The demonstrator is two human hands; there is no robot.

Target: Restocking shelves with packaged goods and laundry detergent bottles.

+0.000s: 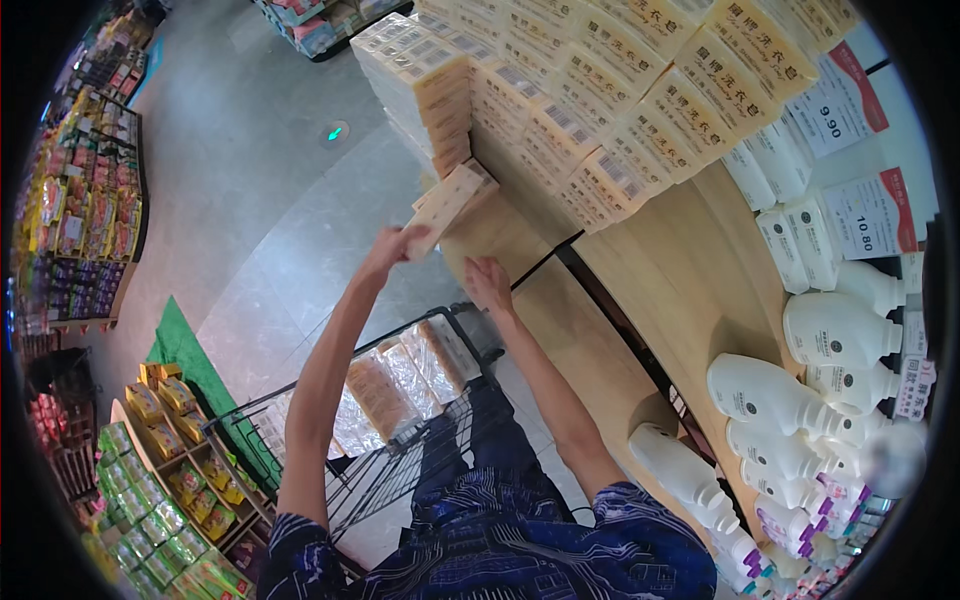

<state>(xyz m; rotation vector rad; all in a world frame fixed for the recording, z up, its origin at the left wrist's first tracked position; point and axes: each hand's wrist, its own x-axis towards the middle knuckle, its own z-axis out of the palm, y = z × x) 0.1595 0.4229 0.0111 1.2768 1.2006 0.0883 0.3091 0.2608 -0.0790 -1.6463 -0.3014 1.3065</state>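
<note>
My left hand (403, 244) grips the near end of a long pale pack of laundry soap (448, 201), tilted over the corner of the wooden display table (502, 229). Part of another pack (485, 184) shows behind it, beside the low end of the soap stack (435, 90). My right hand (489, 283) hovers by the table's near edge with its fingers loosely curled, and I see nothing in it. Below my forearms stands a wire shopping cart (360, 480), holding several clear-wrapped bundles of soap (382, 394).
Tall rows of yellowish soap packs (637, 105) rise at the back right. White jugs (772, 394) and price signs (870, 214) line the right side. Snack shelves (86, 217) stand far left, with a curved wooden rack (176, 450) near the cart. A green mat (187, 360) lies on the grey floor (247, 202).
</note>
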